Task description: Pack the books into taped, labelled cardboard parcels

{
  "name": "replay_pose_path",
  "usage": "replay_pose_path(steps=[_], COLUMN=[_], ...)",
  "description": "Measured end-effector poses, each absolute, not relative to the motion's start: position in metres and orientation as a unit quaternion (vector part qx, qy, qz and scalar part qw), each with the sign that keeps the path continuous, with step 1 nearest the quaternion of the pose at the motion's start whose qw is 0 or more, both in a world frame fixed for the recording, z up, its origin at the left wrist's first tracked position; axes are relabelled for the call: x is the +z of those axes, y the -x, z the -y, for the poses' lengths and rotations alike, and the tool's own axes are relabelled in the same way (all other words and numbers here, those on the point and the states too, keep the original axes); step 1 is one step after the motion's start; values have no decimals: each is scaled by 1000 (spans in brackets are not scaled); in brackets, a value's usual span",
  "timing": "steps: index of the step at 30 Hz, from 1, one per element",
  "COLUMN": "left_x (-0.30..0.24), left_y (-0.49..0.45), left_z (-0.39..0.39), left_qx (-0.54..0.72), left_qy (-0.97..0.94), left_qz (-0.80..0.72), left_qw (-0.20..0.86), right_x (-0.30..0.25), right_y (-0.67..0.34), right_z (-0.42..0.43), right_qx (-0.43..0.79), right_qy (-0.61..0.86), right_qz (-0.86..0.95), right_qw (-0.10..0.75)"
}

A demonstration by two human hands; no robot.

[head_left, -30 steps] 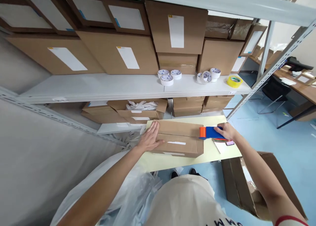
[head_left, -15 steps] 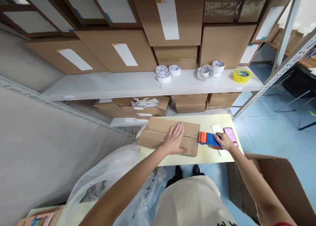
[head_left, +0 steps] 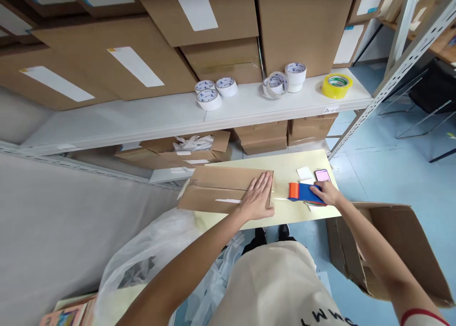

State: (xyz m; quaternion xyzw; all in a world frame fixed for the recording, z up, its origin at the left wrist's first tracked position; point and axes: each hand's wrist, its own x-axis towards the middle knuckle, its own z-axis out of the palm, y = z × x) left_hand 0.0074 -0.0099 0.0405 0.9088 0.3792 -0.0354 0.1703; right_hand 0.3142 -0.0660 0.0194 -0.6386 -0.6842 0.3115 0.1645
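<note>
A flat cardboard box (head_left: 217, 190) lies on a small pale yellow table (head_left: 288, 217). My left hand (head_left: 257, 198) rests flat on the box's right end, fingers stretched out. My right hand (head_left: 326, 193) grips a blue and orange tape dispenser (head_left: 301, 192) just right of the box, down on the table. A strip of clear tape stretches from the dispenser to the box's right edge.
A phone (head_left: 322, 175) and white paper slip (head_left: 305, 172) lie on the table behind the dispenser. Tape rolls (head_left: 213, 92) and a yellow roll (head_left: 336, 85) sit on the white shelf. An open carton (head_left: 392, 250) stands on the floor at right; plastic bags (head_left: 156, 255) at left.
The dispenser has slid off the box's right end onto the table. My left hand shifted from the box's left end to its right end. The view has tilted down.
</note>
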Motion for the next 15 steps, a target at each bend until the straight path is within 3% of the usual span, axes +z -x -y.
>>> replay_pose_path(steps=[3,7,12,15], left_x=[44,55,65,62], left_y=[-12,-23,-41,-44], left_z=[12,16,14,7], left_qx=[-47,-43,-97,-82], left_qy=[-902,-934,-957,-951], left_qz=[-401,-339,-266,-288], left_qw=[155,102,66,72], right_x=[32,62,65,46], right_y=[-324,-260,-185,-203], right_z=[73,51,27,39], right_qx=[266,177,197,192], right_qy=[676,721,678,699], right_qz=[682,667,694,677], right_qw=[81,-63,-141,-130])
